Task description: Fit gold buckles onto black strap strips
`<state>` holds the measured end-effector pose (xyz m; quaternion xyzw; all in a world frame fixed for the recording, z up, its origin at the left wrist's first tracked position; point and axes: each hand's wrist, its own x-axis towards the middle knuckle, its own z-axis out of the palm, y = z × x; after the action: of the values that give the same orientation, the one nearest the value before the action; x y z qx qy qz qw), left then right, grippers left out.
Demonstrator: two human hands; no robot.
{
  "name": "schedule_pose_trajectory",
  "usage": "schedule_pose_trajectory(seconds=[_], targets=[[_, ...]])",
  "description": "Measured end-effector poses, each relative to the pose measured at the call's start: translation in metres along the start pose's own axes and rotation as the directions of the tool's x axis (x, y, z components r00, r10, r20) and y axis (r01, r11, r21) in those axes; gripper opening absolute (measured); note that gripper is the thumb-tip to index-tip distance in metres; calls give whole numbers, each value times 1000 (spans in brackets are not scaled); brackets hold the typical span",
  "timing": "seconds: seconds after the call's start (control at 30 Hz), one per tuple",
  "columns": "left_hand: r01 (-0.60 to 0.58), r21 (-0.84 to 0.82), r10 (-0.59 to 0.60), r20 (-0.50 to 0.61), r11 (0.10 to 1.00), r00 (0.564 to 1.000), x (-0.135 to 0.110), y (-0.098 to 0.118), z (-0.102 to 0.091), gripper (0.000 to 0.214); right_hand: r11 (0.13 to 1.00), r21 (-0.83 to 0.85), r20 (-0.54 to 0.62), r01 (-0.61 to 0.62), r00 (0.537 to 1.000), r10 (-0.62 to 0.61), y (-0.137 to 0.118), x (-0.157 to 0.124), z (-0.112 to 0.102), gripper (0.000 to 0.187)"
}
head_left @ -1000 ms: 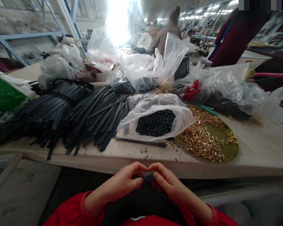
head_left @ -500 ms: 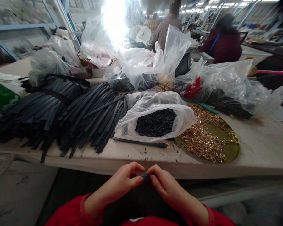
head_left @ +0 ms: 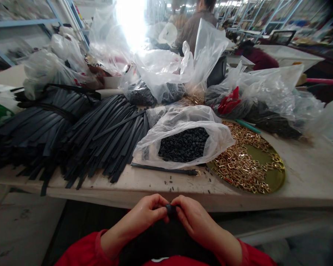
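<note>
In front of my body, just below the table's near edge, both hands meet at a small black strap (head_left: 170,209). My left hand (head_left: 151,210) pinches its left end between thumb and fingertips, where a thicker band like a loop shows. On the other side, my right hand (head_left: 192,214) grips the piece with its thumb and fingers; the rest is hidden by the fingers. Nearest on the table lies one finished-looking black strap (head_left: 161,169) with a gold buckle. Behind it, an open plastic bag (head_left: 144,151) holds many small black loops (head_left: 183,145).
A round gold tray (head_left: 279,175) of gold buckles (head_left: 233,162) is at the right. Black strips (head_left: 105,136) are heaped at the left. Filled plastic bags (head_left: 163,70) line the back. Tiny dark bits lie near the table edge. Two people are beyond the table.
My fingers have shifted slightly around the black strap, and its thicker band shows more clearly. The view has moved a little. The person at the back right now appears lower.
</note>
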<state>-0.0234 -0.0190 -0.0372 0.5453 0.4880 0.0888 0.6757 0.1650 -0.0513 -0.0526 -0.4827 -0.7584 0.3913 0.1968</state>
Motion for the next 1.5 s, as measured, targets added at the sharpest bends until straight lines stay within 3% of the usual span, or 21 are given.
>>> schedule_pose_trajectory(seconds=[0.17, 0.43, 0.57, 0.67, 0.77, 0.83, 0.97, 1.07, 1.13, 1.2, 1.27, 1.4, 1.5], targets=[[22, 242, -36, 55, 970, 998, -1, 13, -9, 27, 1000, -5, -16, 25, 1000, -25, 5, 0, -1, 14], [-40, 352, 17, 67, 935, 998, 11, 24, 6, 26, 999, 35, -72, 39, 997, -37, 9, -3, 3, 16], [-129, 419, 112, 65, 899, 992, 15, 30, 8, 26, 994, 110, -178, -5, 984, 24, 12, 1, 1, 18], [-193, 582, 253, -23, 790, 967, 22, 35, -4, 21, 994, 53, -342, -100, 933, 112, 22, 8, -11, 21], [-138, 767, 415, -178, 627, 893, 34, 29, -16, 22, 953, -166, -484, -253, 863, 145, 42, 12, -25, 25], [-109, 869, 519, -182, 482, 835, 41, 20, -19, 15, 870, -338, -511, -358, 846, 150, 58, 12, -30, 28], [-100, 915, 601, -172, 390, 780, 40, 8, -28, 14, 731, -500, -557, -464, 819, 139, 81, 10, -28, 34], [105, 898, 603, -369, 427, 707, 27, 14, -56, 22, 755, -485, -582, -441, 808, 97, 83, 7, -27, 37], [260, 836, 572, -527, 484, 629, 21, 21, -86, 26, 793, -461, -579, -399, 812, 72, 76, 8, -28, 36], [347, 768, 534, -629, 539, 565, 20, 26, -116, 23, 826, -450, -563, -339, 826, 33, 65, 11, -28, 32], [390, 706, 479, -696, 591, 535, 23, 28, -137, 17, 852, -447, -548, -274, 836, -18, 54, 13, -28, 28], [362, 624, 398, -749, 693, 530, 25, 30, -149, 13, 894, -393, -552, -216, 833, -42, 36, 11, -33, 23], [246, 574, 349, -728, 781, 590, 18, 33, -135, 16, 937, -294, -507, -187, 862, 13, 24, 6, -35, 21]])
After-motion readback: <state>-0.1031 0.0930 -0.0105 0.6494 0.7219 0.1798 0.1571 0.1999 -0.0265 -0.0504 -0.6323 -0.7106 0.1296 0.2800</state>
